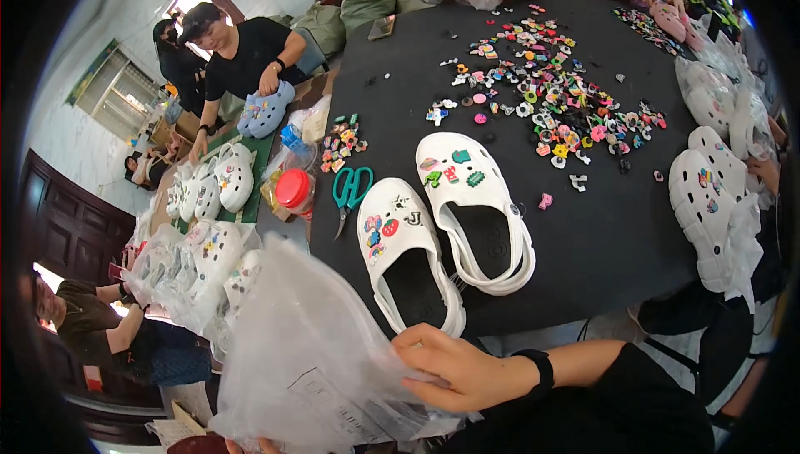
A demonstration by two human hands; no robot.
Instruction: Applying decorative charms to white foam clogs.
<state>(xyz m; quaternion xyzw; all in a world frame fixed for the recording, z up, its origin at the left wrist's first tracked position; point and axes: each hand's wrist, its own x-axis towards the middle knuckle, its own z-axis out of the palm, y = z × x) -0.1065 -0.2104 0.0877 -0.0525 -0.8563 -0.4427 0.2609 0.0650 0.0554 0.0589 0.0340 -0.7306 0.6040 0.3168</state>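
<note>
Right hand pinched on clear plastic bag at near edge of black worktop, left hand barely visible, grip unclear; spread bag mouth wide, then slide in near white clog, toe first.

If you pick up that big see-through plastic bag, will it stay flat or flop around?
Probably flop: the clear plastic bag already crumples and billows under the right hand. It looks thin and light, so likely easy to lift. Its glossy film may be slippery.
</note>
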